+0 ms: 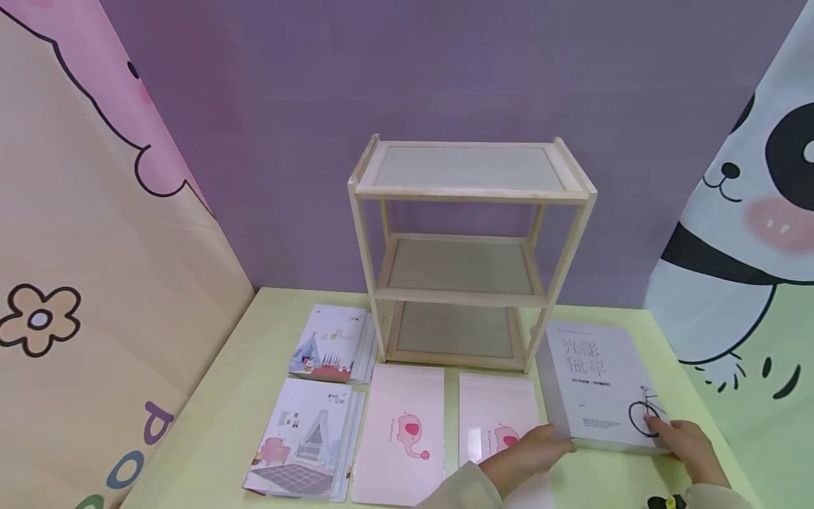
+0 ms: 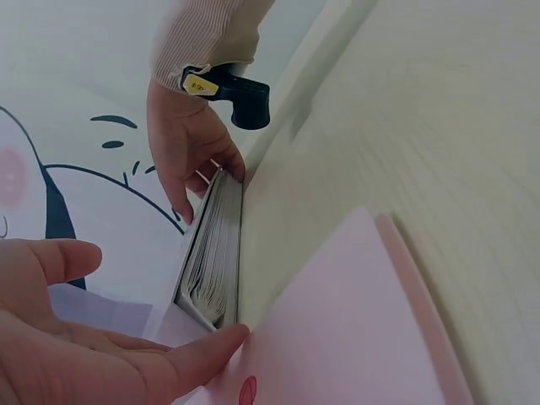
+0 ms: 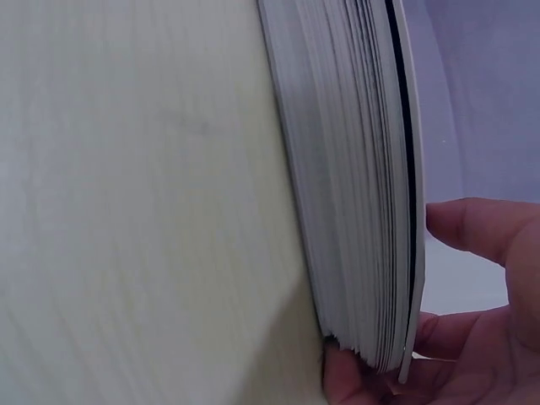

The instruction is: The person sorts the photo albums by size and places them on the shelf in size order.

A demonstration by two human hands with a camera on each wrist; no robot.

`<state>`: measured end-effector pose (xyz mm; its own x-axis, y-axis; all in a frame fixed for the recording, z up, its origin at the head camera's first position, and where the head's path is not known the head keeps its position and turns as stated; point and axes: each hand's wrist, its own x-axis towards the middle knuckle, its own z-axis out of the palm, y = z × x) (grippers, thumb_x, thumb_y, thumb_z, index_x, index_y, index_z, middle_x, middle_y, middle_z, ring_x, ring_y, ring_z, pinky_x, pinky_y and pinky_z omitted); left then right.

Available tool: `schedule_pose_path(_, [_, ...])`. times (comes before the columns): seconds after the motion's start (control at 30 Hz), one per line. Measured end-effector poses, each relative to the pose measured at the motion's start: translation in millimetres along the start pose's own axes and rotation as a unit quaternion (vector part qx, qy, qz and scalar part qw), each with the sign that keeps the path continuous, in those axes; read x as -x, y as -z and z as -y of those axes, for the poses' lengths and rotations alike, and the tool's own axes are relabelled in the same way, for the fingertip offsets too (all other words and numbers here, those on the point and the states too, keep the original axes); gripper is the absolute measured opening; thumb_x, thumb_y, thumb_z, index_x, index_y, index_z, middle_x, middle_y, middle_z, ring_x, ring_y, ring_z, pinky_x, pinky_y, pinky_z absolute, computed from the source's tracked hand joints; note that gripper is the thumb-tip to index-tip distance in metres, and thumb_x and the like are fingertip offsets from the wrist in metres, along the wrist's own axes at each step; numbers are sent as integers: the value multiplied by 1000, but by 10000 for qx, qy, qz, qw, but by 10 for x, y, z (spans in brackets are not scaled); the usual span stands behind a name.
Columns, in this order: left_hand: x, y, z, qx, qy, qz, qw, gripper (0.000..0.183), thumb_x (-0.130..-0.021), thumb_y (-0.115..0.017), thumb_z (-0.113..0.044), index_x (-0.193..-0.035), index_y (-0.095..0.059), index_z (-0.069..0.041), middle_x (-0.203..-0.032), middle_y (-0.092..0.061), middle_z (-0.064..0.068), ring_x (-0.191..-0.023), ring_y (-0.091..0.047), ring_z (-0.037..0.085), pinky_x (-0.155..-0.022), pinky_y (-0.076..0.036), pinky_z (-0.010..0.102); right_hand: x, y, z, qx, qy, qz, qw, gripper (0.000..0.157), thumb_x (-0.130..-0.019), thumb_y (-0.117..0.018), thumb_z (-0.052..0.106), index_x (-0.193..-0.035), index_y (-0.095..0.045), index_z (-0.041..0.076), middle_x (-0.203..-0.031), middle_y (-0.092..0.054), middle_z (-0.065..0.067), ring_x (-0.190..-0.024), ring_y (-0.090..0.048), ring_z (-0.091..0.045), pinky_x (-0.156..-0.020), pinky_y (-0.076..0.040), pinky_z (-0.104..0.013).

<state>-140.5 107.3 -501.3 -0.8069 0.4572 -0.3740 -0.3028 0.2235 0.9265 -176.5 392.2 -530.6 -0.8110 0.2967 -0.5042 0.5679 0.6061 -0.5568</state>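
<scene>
A thick white photo album (image 1: pixel 598 382) with a bicycle drawn on its cover lies at the right of the table, its page edges (image 3: pixel 354 186) facing the right wrist camera. My right hand (image 1: pixel 689 445) grips the near right corner, thumb on the cover and fingers tucked under the bottom. At the near left corner, my left hand (image 1: pixel 531 456) reaches in with fingers extended and fingertips at the album's edge. Its thumb (image 2: pixel 72 260) stands away from the cover in the left wrist view. Beneath the left hand is a pink elephant album (image 1: pixel 499 406), partly hidden by it.
A three-tier wooden shelf (image 1: pixel 470 194) stands at the back centre. Another pink elephant album (image 1: pixel 400 431) lies before it. Two stacks of illustrated albums, one far (image 1: pixel 327 339) and one near (image 1: pixel 302 438), lie on the left. A black device (image 2: pixel 236 93) is strapped to the right wrist.
</scene>
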Motion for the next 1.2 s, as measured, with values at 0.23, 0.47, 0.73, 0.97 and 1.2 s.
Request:
schedule_pose_path(0.23, [-8,-45,-19,265,219,-250,9991,25,-82,-57,-14,-103,-69,-7,-100,-63,2,-99,-56,23,-94,-43,52,-32,-12,-47,-151,2,128,9998,106,-79,-54,68,-122,-35,-27,-113,-45,-39,-93,-48,-38,-79,-48,-45])
schedule_pose_path(0.47, [-67,-96,28,623,255,-432,9968,24,-83,-55,-12,-98,-68,1,-96,-63,5,-97,-57,22,-95,-42,56,-41,0,-53,-223,0,116,9997,103,-80,-56,65,-122,-36,-27,-112,-47,-39,-91,-51,-36,-77,-50,-43])
schedule_pose_path(0.73, [-42,-153,32,761,484,-807,9926,19,-82,-56,-13,-94,-66,-2,-98,-58,5,-97,-51,25,-93,-40,55,-80,44,-137,-405,121,503,9978,109,-74,-62,69,-123,-38,-26,-111,-50,-36,-88,-53,-30,-77,-50,-43])
schedule_pose_path(0.97, [-23,-189,67,677,472,-1129,9902,16,-80,-59,-14,-92,-64,-4,-92,-57,5,-88,-49,26,-87,-43,49,-88,56,-171,-847,315,1038,9905,87,-89,-54,54,-127,-36,-22,-121,-47,-35,-93,-58,-26,-87,-49,-51])
schedule_pose_path(1.2, [-14,-147,112,1127,344,-769,9900,20,-83,-56,-11,-99,-66,-4,-100,-56,2,-95,-48,24,-92,-40,50,-37,63,-145,-969,372,1091,9886,75,-93,-50,50,-120,-44,-19,-103,-57,-18,-89,-54,-21,-82,-50,-41])
